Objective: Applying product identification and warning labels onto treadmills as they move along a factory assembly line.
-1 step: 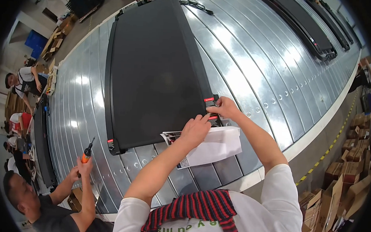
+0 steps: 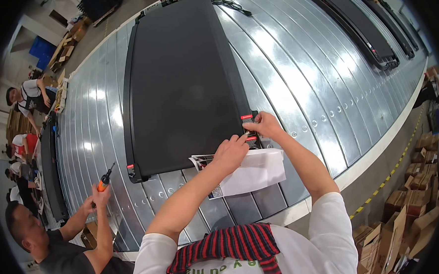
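A long black treadmill deck (image 2: 187,81) lies on the metal-slatted table. Red-and-black labels show at its near right corner, an upper label (image 2: 246,119) and a lower label (image 2: 252,140). My right hand (image 2: 266,125) reaches over this corner with thumb and fingertips pinched beside the upper label; anything between them is too small to make out. Close to the lower label, my left hand (image 2: 232,153) is closed, its fingertips almost meeting the right ones. Under its palm are white paper sheets (image 2: 260,174) with a printed edge, apparently gripped by it. Another label (image 2: 130,167) sits on the near left corner.
At lower left a co-worker (image 2: 40,241) holds an orange-and-black power screwdriver (image 2: 103,183) upright. A black cable (image 2: 231,7) lies by the deck's far end. More black decks (image 2: 356,30) rest at the far right. Cardboard boxes (image 2: 417,197) are piled beyond the table's right edge.
My right hand's fingertips have shifted slightly left and inward over the upper label. The left hand stays in place. The co-worker's screwdriver has tilted slightly.
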The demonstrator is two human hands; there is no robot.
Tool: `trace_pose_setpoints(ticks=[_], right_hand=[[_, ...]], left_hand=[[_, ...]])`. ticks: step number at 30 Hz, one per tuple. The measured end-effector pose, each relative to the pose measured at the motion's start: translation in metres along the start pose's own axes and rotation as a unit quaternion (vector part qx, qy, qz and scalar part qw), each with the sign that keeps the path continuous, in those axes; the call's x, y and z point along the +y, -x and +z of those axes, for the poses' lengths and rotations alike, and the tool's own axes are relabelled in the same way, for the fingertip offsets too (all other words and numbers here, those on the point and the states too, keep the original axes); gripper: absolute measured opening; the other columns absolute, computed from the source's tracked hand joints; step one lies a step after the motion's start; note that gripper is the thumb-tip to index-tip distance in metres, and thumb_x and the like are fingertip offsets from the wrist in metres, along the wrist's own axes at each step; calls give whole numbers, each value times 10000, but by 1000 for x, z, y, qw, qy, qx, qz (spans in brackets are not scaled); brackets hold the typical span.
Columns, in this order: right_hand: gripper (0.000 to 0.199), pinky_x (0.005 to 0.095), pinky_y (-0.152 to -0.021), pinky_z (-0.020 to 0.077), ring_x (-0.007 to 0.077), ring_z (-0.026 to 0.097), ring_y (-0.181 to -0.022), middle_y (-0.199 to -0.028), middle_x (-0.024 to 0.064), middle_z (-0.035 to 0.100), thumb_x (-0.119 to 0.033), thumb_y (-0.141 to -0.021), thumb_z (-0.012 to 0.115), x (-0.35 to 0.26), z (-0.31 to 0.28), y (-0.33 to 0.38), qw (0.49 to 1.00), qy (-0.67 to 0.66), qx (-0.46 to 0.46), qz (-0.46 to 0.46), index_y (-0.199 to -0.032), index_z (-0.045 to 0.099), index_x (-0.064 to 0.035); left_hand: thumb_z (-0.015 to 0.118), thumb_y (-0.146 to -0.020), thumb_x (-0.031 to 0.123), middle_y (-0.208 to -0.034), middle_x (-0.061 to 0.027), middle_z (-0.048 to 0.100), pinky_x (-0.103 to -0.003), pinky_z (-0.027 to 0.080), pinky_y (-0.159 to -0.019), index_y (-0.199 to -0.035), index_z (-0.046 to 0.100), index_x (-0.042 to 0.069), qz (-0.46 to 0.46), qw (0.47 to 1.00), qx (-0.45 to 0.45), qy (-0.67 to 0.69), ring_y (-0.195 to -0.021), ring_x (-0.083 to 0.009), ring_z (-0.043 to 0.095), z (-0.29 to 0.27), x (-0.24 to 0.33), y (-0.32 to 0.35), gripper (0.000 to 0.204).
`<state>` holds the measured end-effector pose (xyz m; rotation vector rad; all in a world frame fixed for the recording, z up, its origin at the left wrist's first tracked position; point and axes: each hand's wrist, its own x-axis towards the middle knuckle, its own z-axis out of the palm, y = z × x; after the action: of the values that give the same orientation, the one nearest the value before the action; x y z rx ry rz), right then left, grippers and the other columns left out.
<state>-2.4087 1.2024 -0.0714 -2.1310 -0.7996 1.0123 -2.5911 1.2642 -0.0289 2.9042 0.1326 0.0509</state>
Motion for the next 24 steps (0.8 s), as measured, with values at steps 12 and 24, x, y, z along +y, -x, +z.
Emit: trace_pose_setpoints(ticks=[12,24], right_hand=[[587,310,-439,458,196,553,-459,-568,134,558,-542,-675,624,-14,-7,-31,1000,7,24,3,-675,563,42],[328,270,-510,451,152,549,-582,-687,78,574,-258,-717,686,20,-19,-6,990,-103,-58,-72,-859,563,11]], left_hand=[[529,-664,41,-1171,-107,481,-357,455,-711,-747,552,7,-10,1000,-2,-3,-948,-237,493,-6,7,-5,93],[537,-671,26,-1164,-79,481,-348,468,-706,-786,586,15,-28,999,-42,10,-949,-220,494,-3,8,-5,126]])
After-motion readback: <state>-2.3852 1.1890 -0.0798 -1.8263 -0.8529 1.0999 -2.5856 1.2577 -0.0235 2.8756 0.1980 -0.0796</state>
